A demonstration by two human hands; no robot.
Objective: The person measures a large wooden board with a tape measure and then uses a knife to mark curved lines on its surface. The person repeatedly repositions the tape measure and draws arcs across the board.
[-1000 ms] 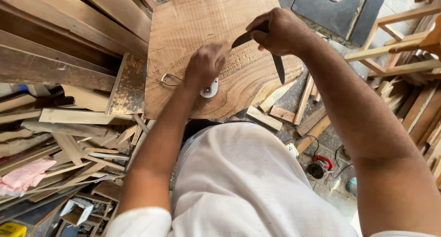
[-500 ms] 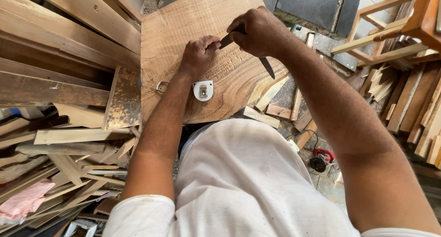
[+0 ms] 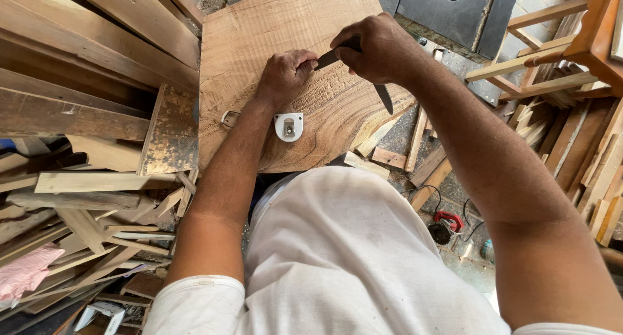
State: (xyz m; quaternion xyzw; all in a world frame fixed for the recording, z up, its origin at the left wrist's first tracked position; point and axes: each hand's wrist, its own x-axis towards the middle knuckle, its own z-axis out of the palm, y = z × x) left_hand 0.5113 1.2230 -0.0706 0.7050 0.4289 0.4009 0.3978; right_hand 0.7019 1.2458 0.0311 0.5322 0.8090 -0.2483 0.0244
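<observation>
Even soft daylight, faint shadows, no glare, sharp focus, wide-angle stretching at the edges

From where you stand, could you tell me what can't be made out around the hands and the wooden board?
- Head view: the dark tool's middle, hidden inside the right hand.
- Left hand fingers: curled over the tool's other end.
- Wooden board: far edge cut off by the frame top.
- White tape measure: markings too small.
</observation>
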